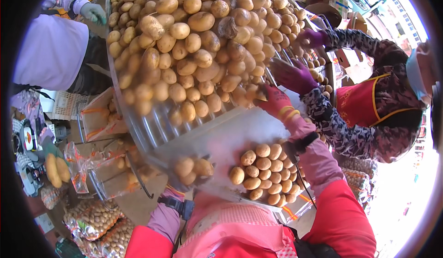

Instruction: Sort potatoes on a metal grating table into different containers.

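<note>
My left hand (pixel 183 181), mostly hidden in a dark-palmed glove, cradles several potatoes (pixel 188 169) close to the metal table's left edge. My right hand (pixel 277 102), in a red-pink glove, reaches to the lower right of a large potato heap (pixel 193 43). Its fingertips meet a potato (pixel 254 92) there; blur hides whether they grip it. The heap lies on a rack of metal bars (pixel 169 124). Below it, on the smooth metal tabletop (pixel 221 136), potatoes (pixel 264 175) are grouped in close rows beneath my right forearm.
At right, a co-worker's purple-gloved hand (pixel 297 76) works beside my right hand. A second co-worker's gloved hand (pixel 93 12) hangs at upper left; another gloved hand (pixel 53 154) holds potatoes at left. Clear plastic bags (pixel 107 119) hang on metal hooks. Filled potato bags (pixel 95 220) lie below.
</note>
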### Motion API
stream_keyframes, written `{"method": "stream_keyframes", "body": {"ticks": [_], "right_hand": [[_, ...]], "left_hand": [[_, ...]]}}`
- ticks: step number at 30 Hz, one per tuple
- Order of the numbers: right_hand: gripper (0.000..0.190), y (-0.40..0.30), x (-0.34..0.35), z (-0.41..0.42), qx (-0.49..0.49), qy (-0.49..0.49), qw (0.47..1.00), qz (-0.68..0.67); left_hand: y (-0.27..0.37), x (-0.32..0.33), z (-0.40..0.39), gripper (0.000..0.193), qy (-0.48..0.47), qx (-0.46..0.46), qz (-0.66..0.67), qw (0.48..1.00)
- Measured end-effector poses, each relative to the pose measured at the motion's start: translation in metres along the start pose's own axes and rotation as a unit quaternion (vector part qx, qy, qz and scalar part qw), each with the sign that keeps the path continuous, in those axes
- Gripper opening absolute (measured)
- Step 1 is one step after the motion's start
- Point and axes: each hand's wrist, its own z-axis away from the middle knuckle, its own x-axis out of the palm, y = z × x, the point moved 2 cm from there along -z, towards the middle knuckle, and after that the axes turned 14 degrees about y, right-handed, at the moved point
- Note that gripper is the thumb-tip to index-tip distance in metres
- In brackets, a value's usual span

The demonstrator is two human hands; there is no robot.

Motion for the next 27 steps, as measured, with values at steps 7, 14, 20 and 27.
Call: {"method": "stream_keyframes", "body": {"ticks": [7, 14, 20, 27], "right_hand": [[0.072, -0.037, -0.006, -0.041, 0.131, 0.075, 0.96, -0.236], [0.101, -0.088, 0.033, -0.099, 0.309, 0.151, 0.931, -0.125], [0.09, -0.092, 0.024, -0.109, 0.265, 0.086, 0.956, -0.09], [0.08, -0.103, 0.064, -0.036, 0.109, 0.304, 0.896, -0.305]], "left_hand": [[0.0, -0.001, -0.004, 0.07, 0.001, -0.008, -0.045, 0.999], [-0.003, 0.016, 0.008, 0.071, -0.03, -0.041, 0.015, 0.999], [-0.002, 0.014, 0.011, 0.073, -0.058, -0.023, -0.037, 0.997], [0.001, -0.005, 0.008, 0.074, -0.067, -0.008, -0.06, 0.996]]}}
